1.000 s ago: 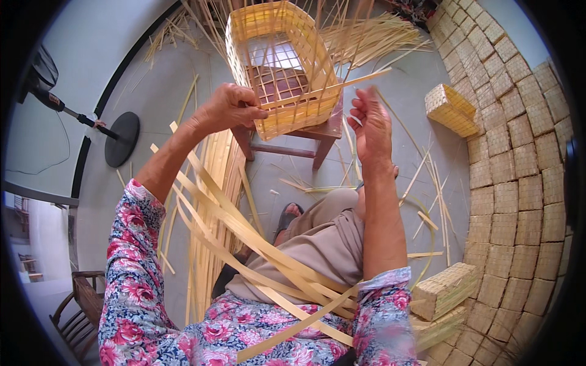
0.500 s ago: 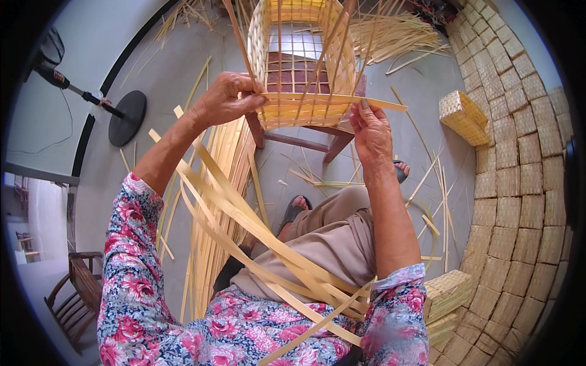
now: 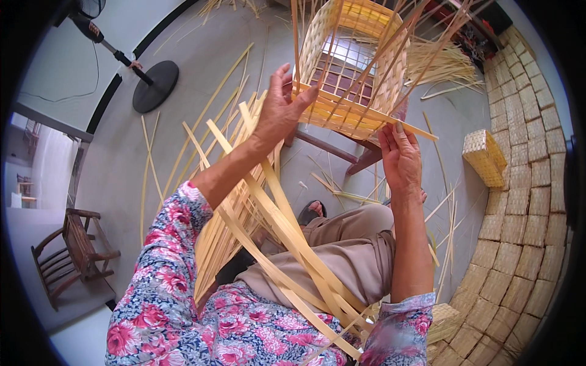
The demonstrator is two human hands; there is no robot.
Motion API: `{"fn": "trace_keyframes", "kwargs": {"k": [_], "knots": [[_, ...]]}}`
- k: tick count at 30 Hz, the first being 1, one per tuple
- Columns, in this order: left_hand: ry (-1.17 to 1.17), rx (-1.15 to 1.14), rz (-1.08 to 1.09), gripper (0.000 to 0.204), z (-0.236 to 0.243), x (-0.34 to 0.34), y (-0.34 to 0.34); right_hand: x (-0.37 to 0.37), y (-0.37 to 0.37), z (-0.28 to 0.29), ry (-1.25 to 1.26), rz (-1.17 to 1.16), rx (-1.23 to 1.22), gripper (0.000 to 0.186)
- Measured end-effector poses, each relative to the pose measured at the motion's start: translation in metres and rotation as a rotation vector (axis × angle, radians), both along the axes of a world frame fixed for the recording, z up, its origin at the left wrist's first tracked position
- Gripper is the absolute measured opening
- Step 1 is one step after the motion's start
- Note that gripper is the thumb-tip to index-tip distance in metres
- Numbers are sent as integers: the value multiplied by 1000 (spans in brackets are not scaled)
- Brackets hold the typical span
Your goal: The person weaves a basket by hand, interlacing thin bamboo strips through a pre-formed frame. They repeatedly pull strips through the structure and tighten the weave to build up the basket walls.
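A half-woven yellow basket (image 3: 392, 82) with an open lattice bottom rests on a dark red wooden stool (image 3: 365, 160) in front of me. Thin brown stakes (image 3: 334, 38) stick up from its walls. Along the near wall runs a flat bamboo strip (image 3: 421, 130), its right end jutting past the corner. My right hand (image 3: 401, 160) pinches this strip at the near right corner, thumb on top. My left hand (image 3: 282, 113) is at the near left corner, fingers raised and apart, thumb reaching toward the wall. Long loose strips (image 3: 292, 241) lie across my lap.
A bundle of strips (image 3: 223, 244) lies at my left leg. Small woven baskets (image 3: 510, 210) stand in rows at right, with a single one (image 3: 484, 157) beside them. A black fan base (image 3: 155, 85) and a wooden chair (image 3: 73, 253) stand left. Cut strips (image 3: 442, 64) litter the floor.
My view has turned, so the basket appears farther right. My left hand has loosened its pinch on the strip and its fingers have spread. My right hand still pinches the strip's right part.
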State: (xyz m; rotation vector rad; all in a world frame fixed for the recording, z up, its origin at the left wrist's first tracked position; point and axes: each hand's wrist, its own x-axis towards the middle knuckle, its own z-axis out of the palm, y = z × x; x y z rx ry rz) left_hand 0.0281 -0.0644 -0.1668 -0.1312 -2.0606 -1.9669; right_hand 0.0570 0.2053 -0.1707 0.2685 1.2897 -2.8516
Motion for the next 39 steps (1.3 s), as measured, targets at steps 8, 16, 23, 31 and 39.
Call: {"fn": "trace_keyframes", "kwargs": {"k": [8,16,23,31,39], "knots": [[-75,337,-114,79,5,-41,34,6,-1,5,66,-59,73,19],[-88,309,-205,56,8,-56,44,16,3,14,10,-146,97,15],[23,223,-70,54,7,-59,46,19,2,15,26,-146,98,16],[598,-549,-35,18,43,-34,31,14,-1,12,44,-156,109,14],[607,-852,-108,11,61,-49,35,9,-2,11,37,-154,123,10]]}}
